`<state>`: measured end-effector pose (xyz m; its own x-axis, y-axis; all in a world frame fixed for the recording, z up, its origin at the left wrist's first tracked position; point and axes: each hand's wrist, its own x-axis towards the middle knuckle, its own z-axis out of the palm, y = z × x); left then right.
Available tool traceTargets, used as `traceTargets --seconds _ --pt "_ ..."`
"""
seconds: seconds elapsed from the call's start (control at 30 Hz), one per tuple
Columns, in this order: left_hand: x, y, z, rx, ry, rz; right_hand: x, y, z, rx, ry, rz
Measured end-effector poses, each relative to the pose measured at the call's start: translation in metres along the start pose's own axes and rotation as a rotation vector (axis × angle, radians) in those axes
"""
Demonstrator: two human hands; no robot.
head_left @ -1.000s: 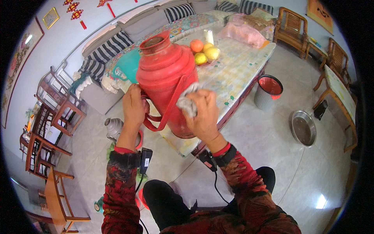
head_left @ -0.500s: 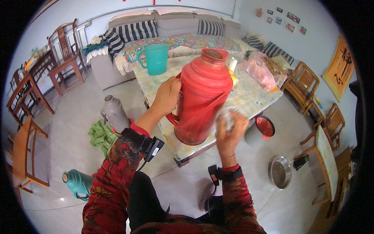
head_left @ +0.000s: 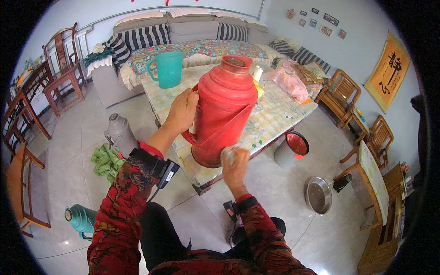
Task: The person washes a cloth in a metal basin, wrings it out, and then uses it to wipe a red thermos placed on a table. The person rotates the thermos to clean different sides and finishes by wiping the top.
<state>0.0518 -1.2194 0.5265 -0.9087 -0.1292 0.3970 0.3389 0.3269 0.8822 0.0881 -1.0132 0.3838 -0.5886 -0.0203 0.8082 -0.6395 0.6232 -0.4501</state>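
1. You've got one view only: head cam, worn on your head, left of a pair, wide fisheye, edges bend near the rim.
2. It faces down and fwd at the red thermos (head_left: 225,110), which sits near centre, close up.
3. Below the thermos your forearms enter from the lower edge; beyond it the sofa (head_left: 183,32), far.

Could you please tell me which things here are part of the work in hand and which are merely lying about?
In hand:
red thermos flask
left hand steadying it
right hand pressing a white cloth to its base

Lying about:
teal jug
grey flask
teal flask
green rag
red-lined bin
metal basin
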Motion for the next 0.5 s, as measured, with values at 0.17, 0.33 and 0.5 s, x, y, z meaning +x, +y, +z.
traceTargets --seconds 0.17,0.33,0.5 --pt "-0.002 0.004 0.000 -0.096 -0.017 -0.057 0.103 -0.005 -0.021 0.082 0.242 -0.045" --pt "-0.003 0.004 0.003 -0.124 -0.009 -0.065 0.049 0.003 -0.003 -0.037 0.183 -0.094" --pt "-0.002 0.003 0.002 -0.137 -0.032 -0.039 -0.022 0.008 0.007 0.099 -0.029 0.115"
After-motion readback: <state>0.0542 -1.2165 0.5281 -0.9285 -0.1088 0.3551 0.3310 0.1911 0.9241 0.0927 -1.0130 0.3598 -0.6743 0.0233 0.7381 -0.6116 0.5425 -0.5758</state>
